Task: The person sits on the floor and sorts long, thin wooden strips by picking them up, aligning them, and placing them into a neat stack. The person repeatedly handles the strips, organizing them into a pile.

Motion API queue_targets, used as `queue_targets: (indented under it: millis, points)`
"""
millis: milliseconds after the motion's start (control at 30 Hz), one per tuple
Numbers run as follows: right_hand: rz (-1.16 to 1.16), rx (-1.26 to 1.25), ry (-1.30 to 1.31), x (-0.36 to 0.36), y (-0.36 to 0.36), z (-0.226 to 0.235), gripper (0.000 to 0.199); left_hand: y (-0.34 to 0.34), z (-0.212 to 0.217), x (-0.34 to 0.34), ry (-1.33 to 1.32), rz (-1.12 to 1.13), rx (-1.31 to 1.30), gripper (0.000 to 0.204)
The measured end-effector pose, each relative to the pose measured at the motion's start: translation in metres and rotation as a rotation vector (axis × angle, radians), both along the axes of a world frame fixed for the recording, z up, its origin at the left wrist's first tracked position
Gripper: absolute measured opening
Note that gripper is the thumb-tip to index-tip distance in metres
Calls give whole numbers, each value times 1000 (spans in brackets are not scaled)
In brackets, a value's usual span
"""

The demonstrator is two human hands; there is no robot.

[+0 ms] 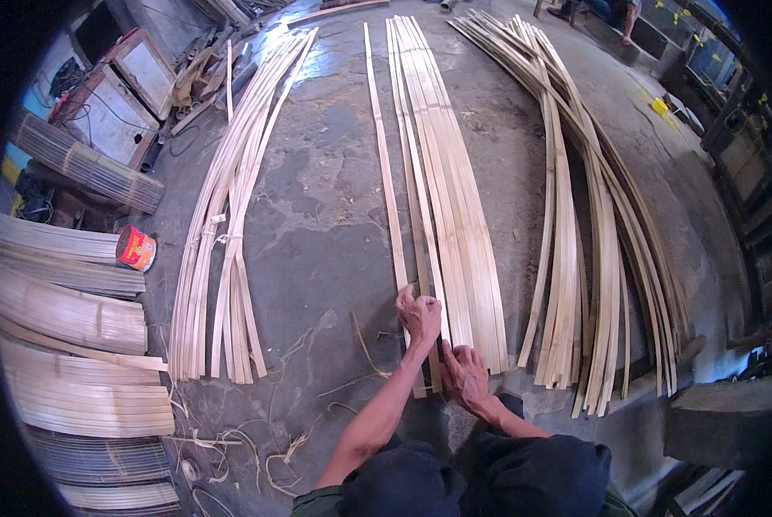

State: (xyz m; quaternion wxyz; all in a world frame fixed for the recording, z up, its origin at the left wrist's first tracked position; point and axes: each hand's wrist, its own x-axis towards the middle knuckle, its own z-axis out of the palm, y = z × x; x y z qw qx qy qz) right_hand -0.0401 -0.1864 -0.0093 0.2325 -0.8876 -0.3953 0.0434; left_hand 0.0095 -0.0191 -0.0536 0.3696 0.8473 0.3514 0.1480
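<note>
Long pale bamboo strips (442, 146) lie side by side on the floor in front of me, running away from my knees. A few strips at the left of this row are spaced apart, and one loose strip (381, 155) stands off furthest left. My left hand (420, 317) is closed on a strip at the row's left side, its fingers curled near the strip's close end. Lower and to the right, my right hand (466, 376) rests on the near ends of the strips, fingers stretched forward over them. Its palm side is hidden.
A tied bundle of strips (205, 233) lies to the left, and a crossed pile (567, 258) to the right. Rolled slat mats (84, 396) and a red tin (136, 248) line the left edge. Fibre scraps (287, 452) litter the floor. Another person's hand (627, 39) shows far right.
</note>
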Motion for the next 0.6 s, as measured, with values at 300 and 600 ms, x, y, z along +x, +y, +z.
queue_targets:
  millis: [300, 600]
  points:
    - [-58, -13, 274, 6, 3, 2, 61, 5, 16, 10, 101, -94, -164, 27]
    - [-46, 137, 263, 7, 10, -13, 60, 6, 3, 16, -83, -201, -178, 33]
